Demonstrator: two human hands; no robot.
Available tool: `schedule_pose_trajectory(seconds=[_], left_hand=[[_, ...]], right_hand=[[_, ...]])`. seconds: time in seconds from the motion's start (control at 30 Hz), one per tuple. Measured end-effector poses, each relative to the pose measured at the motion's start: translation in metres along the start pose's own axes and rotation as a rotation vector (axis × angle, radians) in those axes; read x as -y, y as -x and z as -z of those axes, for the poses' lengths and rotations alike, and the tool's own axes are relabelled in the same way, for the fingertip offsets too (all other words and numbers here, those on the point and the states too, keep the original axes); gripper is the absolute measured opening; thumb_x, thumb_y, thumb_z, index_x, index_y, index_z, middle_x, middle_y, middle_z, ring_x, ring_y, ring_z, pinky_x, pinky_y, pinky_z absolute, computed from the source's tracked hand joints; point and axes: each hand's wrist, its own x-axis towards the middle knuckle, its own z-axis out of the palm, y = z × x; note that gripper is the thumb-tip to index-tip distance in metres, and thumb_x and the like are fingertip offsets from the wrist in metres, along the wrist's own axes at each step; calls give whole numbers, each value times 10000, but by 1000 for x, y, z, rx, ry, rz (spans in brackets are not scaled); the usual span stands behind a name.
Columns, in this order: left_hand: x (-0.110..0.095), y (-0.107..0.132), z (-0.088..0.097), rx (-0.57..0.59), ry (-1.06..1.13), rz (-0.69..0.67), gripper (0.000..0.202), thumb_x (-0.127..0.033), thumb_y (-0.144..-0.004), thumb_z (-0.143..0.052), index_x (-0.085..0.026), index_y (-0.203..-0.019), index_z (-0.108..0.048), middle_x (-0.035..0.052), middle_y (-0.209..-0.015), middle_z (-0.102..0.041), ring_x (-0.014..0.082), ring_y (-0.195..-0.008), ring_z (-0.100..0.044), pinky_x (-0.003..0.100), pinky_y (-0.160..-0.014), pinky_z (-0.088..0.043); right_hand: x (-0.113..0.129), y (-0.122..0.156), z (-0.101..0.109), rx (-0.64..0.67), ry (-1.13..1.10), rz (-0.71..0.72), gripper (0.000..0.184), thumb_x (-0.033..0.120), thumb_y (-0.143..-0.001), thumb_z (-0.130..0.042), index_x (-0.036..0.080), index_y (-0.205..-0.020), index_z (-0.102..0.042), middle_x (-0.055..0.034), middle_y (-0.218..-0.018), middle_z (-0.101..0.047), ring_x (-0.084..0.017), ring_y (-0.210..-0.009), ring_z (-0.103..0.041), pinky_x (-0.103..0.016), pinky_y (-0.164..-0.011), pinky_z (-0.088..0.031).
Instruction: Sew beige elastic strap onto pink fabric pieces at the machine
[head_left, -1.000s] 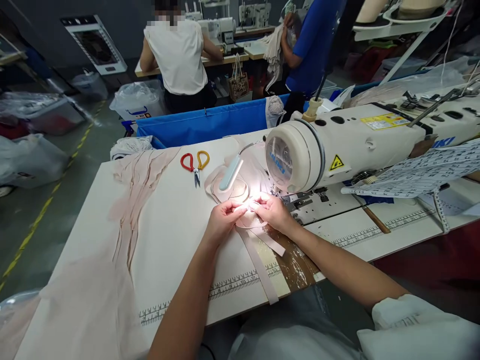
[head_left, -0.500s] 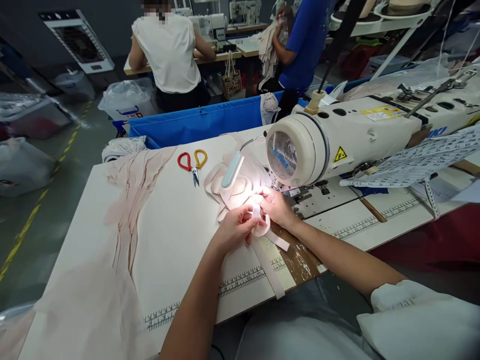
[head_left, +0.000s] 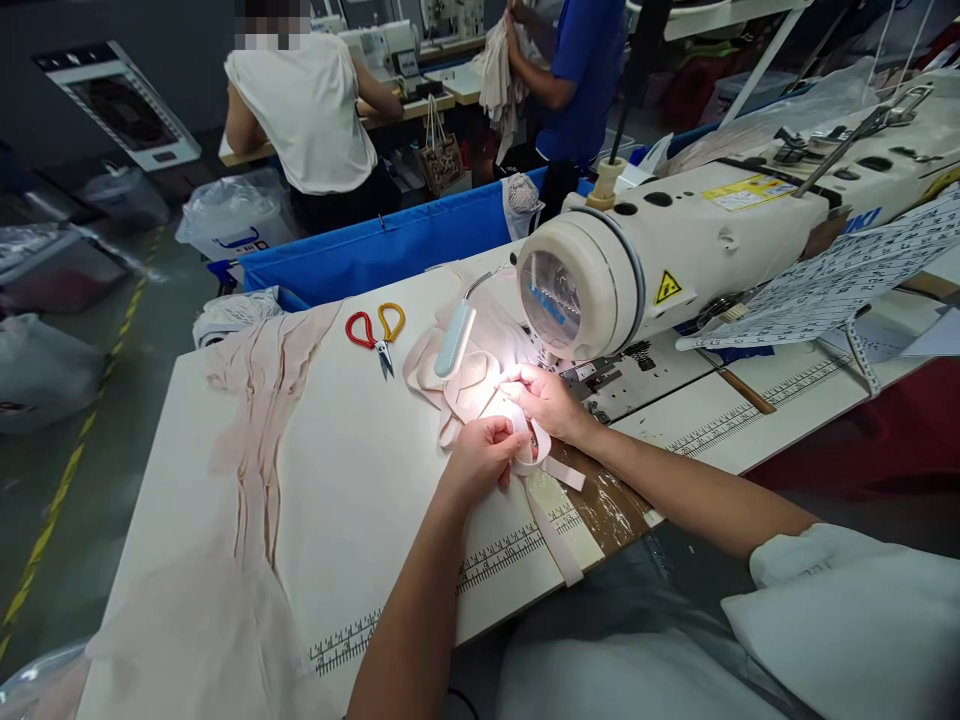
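Observation:
My left hand (head_left: 487,455) is closed, thumb against fingers, on a pale pink fabric strip (head_left: 541,456) that curls in a loop between my hands. Just beyond it, my right hand (head_left: 553,405) pinches the same strip under bright light beside the sewing machine (head_left: 581,285). One short end of the strip sticks out below the right wrist, and another length hangs over the table's front edge. Behind my hands lies a loose heap of pale pink fabric (head_left: 427,360). A small work lamp (head_left: 455,340) on a bendy neck shines over it. My fingertips partly hide the gripped fabric.
Scissors (head_left: 381,340) with red and yellow handles lie on the white table (head_left: 345,480). Long pale pink pieces (head_left: 259,430) drape along its left side. A blue cloth bin (head_left: 375,245) stands behind. Two people work beyond it. A printed sheet (head_left: 840,290) leans at right.
The view has shifted slightly, so the background sits further left and higher. My left hand has moved a little right relative to the table. Both hands keep hold of the strip.

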Motion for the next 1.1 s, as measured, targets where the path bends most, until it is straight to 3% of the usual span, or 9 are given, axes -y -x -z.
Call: schedule_pose_trajectory(seconds=[0.47, 0.57, 0.73, 1.0, 1.1], left_hand=[[0, 1, -1, -55, -98, 28, 369, -452, -779, -637, -197, -579, -461, -44, -409, -489, 89, -336, -428, 204, -387, -287], [-4, 3, 5, -84, -83, -8, 330, -460, -774, -625, -192, -624, -504, -58, -446, -469, 82, -366, -389, 213, -404, -268], [-12, 6, 24, -231, -55, -89, 300, -448, -772, -605, -159, -695, -591, -34, -589, -496, 90, -529, -405, 218, -502, -288], [-12, 7, 33, -365, 13, -67, 238, -331, -731, -595, -150, -857, -686, -25, -639, -557, 109, -589, -458, 213, -555, -331], [-9, 6, 32, -347, 32, -71, 271, -366, -726, -638, -150, -882, -692, -8, -687, -603, 124, -620, -498, 225, -575, -361]], right_hand=[[1, 0, 1, -2, -3, -26, 212, 410, -808, -610, 201, -784, -583, -7, -755, -590, -168, -725, -524, -280, -649, -442], [2, 1, 1, 5, -16, -37, 207, 406, -803, -621, 202, -790, -589, 3, -713, -576, -157, -664, -514, -276, -610, -434], [4, 4, 3, 48, -40, -77, 191, 371, -808, -620, 185, -850, -618, 46, -544, -496, -128, -504, -453, -260, -498, -377], [9, 5, 2, 84, -120, -114, 261, 401, -759, -654, 175, -876, -598, 5, -665, -604, -137, -567, -563, -274, -552, -454], [8, 5, 1, 79, -130, -124, 249, 403, -756, -666, 183, -850, -596, 18, -622, -594, -143, -564, -577, -277, -558, -466]])
